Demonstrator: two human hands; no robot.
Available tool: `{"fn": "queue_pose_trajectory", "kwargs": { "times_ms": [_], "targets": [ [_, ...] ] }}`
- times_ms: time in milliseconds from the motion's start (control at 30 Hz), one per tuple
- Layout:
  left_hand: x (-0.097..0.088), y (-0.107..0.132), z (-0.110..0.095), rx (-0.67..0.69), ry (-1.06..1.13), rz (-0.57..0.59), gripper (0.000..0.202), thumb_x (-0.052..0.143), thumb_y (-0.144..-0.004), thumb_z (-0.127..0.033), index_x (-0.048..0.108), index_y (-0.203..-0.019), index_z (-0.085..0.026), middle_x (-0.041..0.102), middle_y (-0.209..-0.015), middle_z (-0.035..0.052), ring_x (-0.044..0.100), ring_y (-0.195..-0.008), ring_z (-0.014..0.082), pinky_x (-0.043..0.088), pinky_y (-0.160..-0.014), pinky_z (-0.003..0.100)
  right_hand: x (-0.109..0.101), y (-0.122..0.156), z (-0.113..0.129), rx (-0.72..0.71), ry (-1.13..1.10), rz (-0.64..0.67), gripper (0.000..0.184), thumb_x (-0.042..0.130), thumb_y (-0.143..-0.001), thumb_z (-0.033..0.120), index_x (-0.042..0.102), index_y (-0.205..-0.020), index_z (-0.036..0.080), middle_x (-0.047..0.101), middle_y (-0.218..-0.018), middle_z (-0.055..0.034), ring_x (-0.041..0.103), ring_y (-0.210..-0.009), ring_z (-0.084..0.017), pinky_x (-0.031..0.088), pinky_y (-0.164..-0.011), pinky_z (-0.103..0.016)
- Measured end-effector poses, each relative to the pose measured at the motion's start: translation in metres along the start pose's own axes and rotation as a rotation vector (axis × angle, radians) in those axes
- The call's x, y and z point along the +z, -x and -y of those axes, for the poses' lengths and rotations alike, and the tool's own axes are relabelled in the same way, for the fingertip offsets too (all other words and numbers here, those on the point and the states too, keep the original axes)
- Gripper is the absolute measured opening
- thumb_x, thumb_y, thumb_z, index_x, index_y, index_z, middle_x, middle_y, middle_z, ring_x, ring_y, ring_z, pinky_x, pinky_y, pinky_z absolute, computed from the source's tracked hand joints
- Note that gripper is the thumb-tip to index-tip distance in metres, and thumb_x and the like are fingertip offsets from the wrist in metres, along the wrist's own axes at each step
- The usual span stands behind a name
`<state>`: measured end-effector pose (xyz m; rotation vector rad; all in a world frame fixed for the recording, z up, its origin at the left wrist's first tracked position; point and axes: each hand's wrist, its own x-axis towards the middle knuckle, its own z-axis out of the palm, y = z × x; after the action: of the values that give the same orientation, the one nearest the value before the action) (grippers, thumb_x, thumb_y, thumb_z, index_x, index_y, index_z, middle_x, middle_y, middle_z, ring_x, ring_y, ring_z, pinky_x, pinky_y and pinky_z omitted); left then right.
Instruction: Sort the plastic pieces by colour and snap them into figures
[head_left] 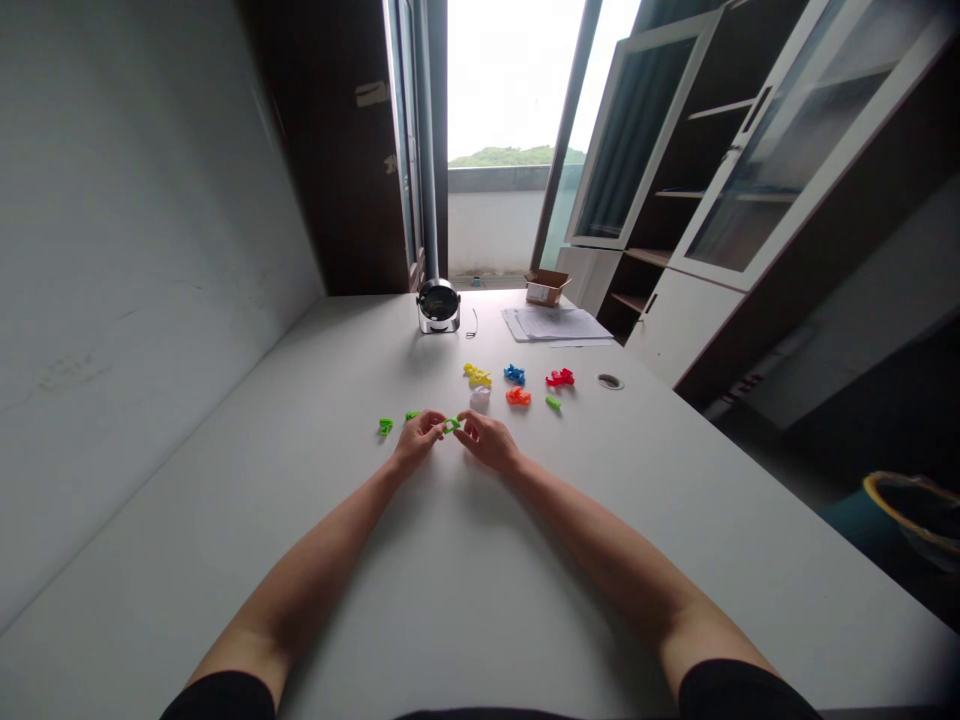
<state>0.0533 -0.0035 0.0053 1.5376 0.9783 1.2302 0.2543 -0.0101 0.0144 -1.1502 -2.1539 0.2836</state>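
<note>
Between my two hands is a small light-green plastic piece [451,425] with an opening in it, held just above the white table. My left hand [418,438] pinches its left side, and my right hand [486,440] has its fingertips on the right side. A green piece [412,415] lies right behind my left hand, partly hidden by it. Farther left sits another green piece [385,427]. Beyond my right hand are small piles of plastic parts: yellow [478,375], white [480,397], blue [514,374], orange [518,397] and red [559,378]. One short green part [553,403] lies below the red ones.
At the back of the table [337,370] stand a round black lamp-like device [439,305] on a metal bracket and an open cardboard box [547,287]. Papers [559,324] lie before the box. A cable hole [610,381] is at right. A wall [150,250] borders the left.
</note>
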Motion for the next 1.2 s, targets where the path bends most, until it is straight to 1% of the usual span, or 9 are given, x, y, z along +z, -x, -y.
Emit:
{"fn": "queue_pose_trajectory", "kwargs": {
  "times_ms": [100,200,267,433,567,767,900,1033,1200],
  "targets": [
    [-0.0002,-0.0003,0.0005,-0.005,-0.001,0.001,0.026,0.066,-0.082,-0.035,0.065,-0.094,-0.013,0.065,-0.082,0.0049,0.059,-0.071,0.0133,0.049,-0.067,0.026,-0.0007,0.0003,-0.0014,-0.013,-0.033,0.000,0.026,0.058,-0.095,0.035,0.056,-0.119,0.023,0.065,-0.081,0.0009,0.057,-0.064,-0.011,0.037,-0.063,-0.022],
    [0.0001,-0.0003,0.0001,-0.012,-0.009,-0.001,0.025,0.065,-0.082,-0.035,0.065,-0.093,-0.013,0.065,-0.079,0.0041,0.058,-0.067,0.0124,0.048,-0.064,0.025,0.0007,0.0005,-0.0042,-0.027,-0.054,0.000,0.031,0.059,-0.095,0.033,0.055,-0.125,0.024,0.066,-0.084,0.0002,0.057,-0.064,-0.012,0.040,-0.065,-0.022],
    [0.0000,-0.0004,-0.0003,-0.014,-0.021,-0.001,0.025,0.065,-0.081,-0.035,0.066,-0.091,-0.013,0.064,-0.077,0.0034,0.057,-0.064,0.0116,0.047,-0.062,0.024,0.0019,0.0005,-0.0056,-0.036,-0.060,-0.008,0.032,0.058,-0.095,0.033,0.056,-0.125,0.024,0.066,-0.085,0.0000,0.057,-0.065,-0.012,0.040,-0.065,-0.022],
    [-0.0020,-0.0004,0.0005,-0.010,-0.057,0.026,0.026,0.061,-0.084,-0.037,0.067,-0.090,-0.013,0.065,-0.077,0.0036,0.058,-0.064,0.0124,0.047,-0.062,0.024,0.0033,0.0008,-0.0070,-0.057,-0.067,-0.011,0.024,0.059,-0.094,0.033,0.059,-0.117,0.025,0.065,-0.083,0.0005,0.057,-0.065,-0.011,0.041,-0.066,-0.022],
    [-0.0022,0.0002,0.0040,-0.009,-0.064,0.014,0.029,0.057,-0.088,-0.039,0.067,-0.098,-0.014,0.068,-0.083,0.0053,0.061,-0.066,0.0131,0.049,-0.063,0.026,0.0036,0.0008,-0.0067,-0.053,-0.087,0.007,0.023,0.064,-0.090,0.031,0.059,-0.110,0.023,0.065,-0.083,0.0011,0.056,-0.064,-0.011,0.040,-0.064,-0.021],
    [-0.0018,0.0005,0.0092,-0.010,-0.055,0.017,0.029,0.062,-0.084,-0.033,0.065,-0.107,-0.014,0.069,-0.090,0.0071,0.064,-0.072,0.0141,0.052,-0.069,0.027,0.0014,0.0011,-0.0039,-0.035,-0.094,0.021,0.019,0.067,-0.086,0.031,0.056,-0.099,0.022,0.064,-0.081,0.0012,0.055,-0.064,-0.011,0.039,-0.062,-0.020],
    [-0.0021,0.0003,0.0086,-0.002,-0.076,0.020,0.028,0.064,-0.083,-0.031,0.066,-0.105,-0.014,0.069,-0.094,0.0083,0.064,-0.074,0.0150,0.053,-0.069,0.028,-0.0006,0.0009,-0.0027,-0.019,-0.087,0.022,0.018,0.066,-0.087,0.034,0.057,-0.097,0.021,0.063,-0.081,0.0007,0.055,-0.064,-0.011,0.039,-0.062,-0.021],
    [-0.0017,0.0006,0.0061,0.006,-0.098,0.041,0.029,0.063,-0.085,-0.036,0.068,-0.101,-0.013,0.070,-0.094,0.0088,0.064,-0.072,0.0151,0.053,-0.068,0.028,0.0002,0.0003,-0.0035,-0.011,-0.083,0.030,0.018,0.067,-0.087,0.033,0.057,-0.096,0.021,0.063,-0.080,0.0009,0.054,-0.064,-0.011,0.039,-0.062,-0.021],
    [-0.0015,0.0008,0.0042,0.026,-0.124,0.059,0.031,0.060,-0.088,-0.040,0.069,-0.102,-0.014,0.070,-0.092,0.0083,0.065,-0.071,0.0151,0.053,-0.068,0.028,0.0008,0.0002,-0.0036,-0.016,-0.080,0.025,0.018,0.067,-0.087,0.034,0.057,-0.094,0.021,0.062,-0.079,0.0016,0.053,-0.063,-0.011,0.037,-0.061,-0.020]
  ]
}}
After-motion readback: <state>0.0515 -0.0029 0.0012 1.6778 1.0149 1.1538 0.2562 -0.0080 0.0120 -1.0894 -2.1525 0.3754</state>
